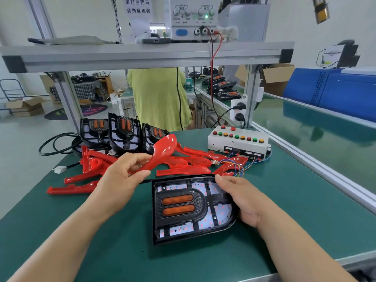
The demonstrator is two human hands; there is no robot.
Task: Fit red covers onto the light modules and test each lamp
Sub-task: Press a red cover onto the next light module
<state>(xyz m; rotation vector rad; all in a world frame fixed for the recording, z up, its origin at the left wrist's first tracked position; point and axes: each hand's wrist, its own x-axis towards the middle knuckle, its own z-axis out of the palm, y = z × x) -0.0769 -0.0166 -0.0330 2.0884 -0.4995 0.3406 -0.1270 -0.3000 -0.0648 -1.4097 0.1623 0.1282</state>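
A black light module [191, 208] with two orange lenses and white LED boards lies flat on the green mat in front of me. My right hand [240, 198] grips its right edge, thumb on the top rim. My left hand [122, 174] holds a long red cover [160, 153] by its narrow end, lifted above the mat to the upper left of the module. A pile of red covers [183, 165] lies behind. Three more modules [122, 133] stand upright at the back.
A white test box [238, 141] with coloured buttons and thin wires sits back right. A black cable [55, 145] and white connector [60, 169] lie at the left. A power supply [193, 19] stands on the shelf above. A person in a green top stands beyond the bench.
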